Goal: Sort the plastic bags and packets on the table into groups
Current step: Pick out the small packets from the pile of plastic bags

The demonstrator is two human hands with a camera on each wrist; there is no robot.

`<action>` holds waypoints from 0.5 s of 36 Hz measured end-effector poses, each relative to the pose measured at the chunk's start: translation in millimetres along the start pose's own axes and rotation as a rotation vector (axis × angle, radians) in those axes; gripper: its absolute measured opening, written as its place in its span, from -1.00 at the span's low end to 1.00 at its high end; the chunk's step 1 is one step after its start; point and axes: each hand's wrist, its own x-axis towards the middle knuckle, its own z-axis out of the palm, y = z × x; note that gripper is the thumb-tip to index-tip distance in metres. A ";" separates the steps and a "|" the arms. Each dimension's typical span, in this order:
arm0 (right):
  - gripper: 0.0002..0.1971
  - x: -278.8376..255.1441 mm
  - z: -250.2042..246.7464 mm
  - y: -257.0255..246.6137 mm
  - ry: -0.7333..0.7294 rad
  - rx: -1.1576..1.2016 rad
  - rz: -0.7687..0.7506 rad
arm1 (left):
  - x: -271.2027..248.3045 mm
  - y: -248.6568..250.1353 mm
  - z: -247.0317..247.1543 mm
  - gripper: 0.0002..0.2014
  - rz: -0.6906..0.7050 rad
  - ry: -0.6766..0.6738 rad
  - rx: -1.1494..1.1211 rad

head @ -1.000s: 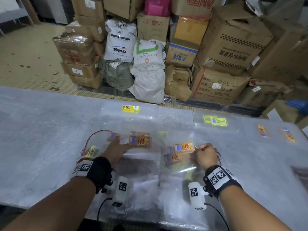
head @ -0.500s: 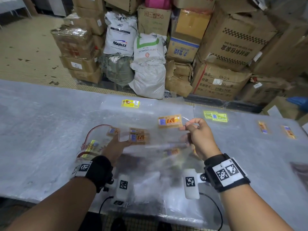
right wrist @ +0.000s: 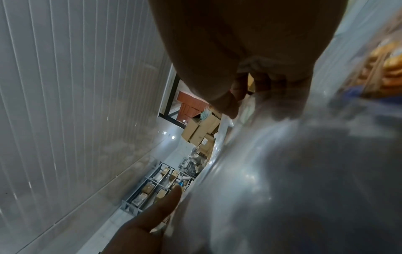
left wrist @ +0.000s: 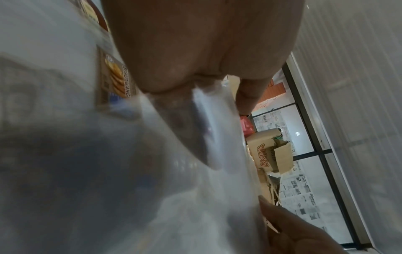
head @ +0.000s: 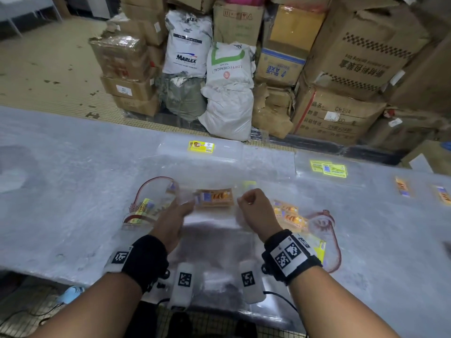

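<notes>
At the near middle of the table [head: 61,191], under clear plastic sheeting:

Left hand [head: 170,222]: low over the table, fingers stretched forward and nearly straight, tips at the left edge of a clear plastic bag [head: 214,215]. The left wrist view shows thumb and fingers [left wrist: 248,92] closing on a fold of clear film; a narrow pinch on the bag's left side.

Right hand [head: 256,211]: knuckles up, fingers curled into a loose fist at the bag's right edge. The right wrist view shows thumb and curled fingers [right wrist: 280,96] clamped on clear film; a tight pinch on the same bag.

Clear plastic bag: held between both hands, its orange and blue label [head: 214,197] at the far end, midway between the hands. The film runs back toward the near edge of the table.

To the left, touching the left hand's outer side: a bag with a red loop print [head: 151,198] and a yellow label, lying flat.

To the right, just beside the right wrist: a pile of orange-labelled bags [head: 290,215], and a second red-print bag [head: 327,235] partly under them.

Far side of the table, well apart from the hands: a yellow-labelled bag [head: 201,146], a pair of yellow-green labels [head: 329,169], and two orange labels [head: 402,186] at the right.

Beyond the table: stacked cardboard boxes [head: 353,52] and white sacks [head: 227,93] on the floor.
</notes>
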 end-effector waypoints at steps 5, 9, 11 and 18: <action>-0.88 -0.2 7.1 7.2 -0.060 -0.019 0.006 | -16.7 7.8 -9.3 -0.42 0.052 -0.065 0.144; -0.76 4.8 -2.0 24.8 -0.049 -0.168 0.031 | -18.7 7.7 -24.5 -0.35 0.035 -0.011 0.120; -0.82 8.4 -9.3 40.1 0.013 -0.280 0.044 | -20.2 8.9 -30.8 -0.37 0.033 0.026 0.103; -0.34 3.0 -36.6 83.1 0.160 -0.735 0.204 | -24.8 2.8 -45.1 -0.71 -0.024 0.097 0.098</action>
